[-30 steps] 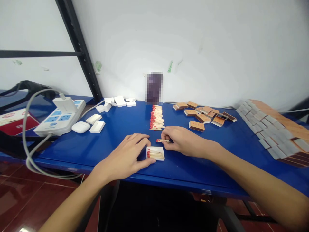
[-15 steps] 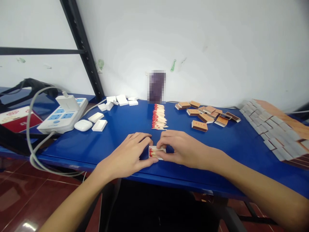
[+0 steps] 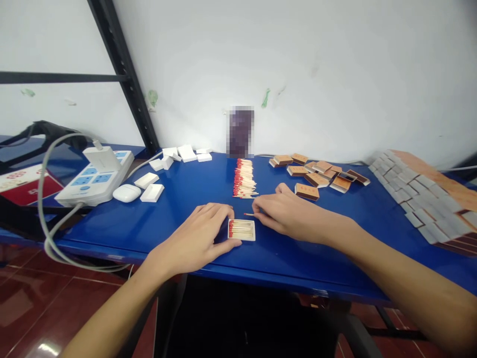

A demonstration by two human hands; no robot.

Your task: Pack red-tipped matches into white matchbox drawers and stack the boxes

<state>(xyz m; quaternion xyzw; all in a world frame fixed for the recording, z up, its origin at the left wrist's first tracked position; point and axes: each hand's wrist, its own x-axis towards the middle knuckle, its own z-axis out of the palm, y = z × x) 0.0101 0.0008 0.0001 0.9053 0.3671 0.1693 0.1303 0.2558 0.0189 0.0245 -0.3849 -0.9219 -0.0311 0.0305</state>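
Observation:
A small white matchbox tray (image 3: 248,239) with several red-tipped matches in it lies on the blue table near its front edge. My left hand (image 3: 196,236) grips the tray's left end, thumb at the near side and index finger at the far side. Just above the tray's right corner, my right hand (image 3: 285,211) pinches a single match (image 3: 249,214), its red head pointing left. A row of loose matches (image 3: 244,179) is laid out beyond the tray, heads to the left.
Orange matchbox sleeves (image 3: 306,191) lie in a loose group to the right, near stacked matchboxes (image 3: 428,196). White trays (image 3: 152,193) and a white rounded case (image 3: 126,193) sit left, beside a power strip (image 3: 100,176). A blurred dark object (image 3: 241,133) stands at the wall (image 3: 316,74).
My right hand has moved from over the tray up and to the right, and a match now shows in its fingers. The left hand stays at the tray.

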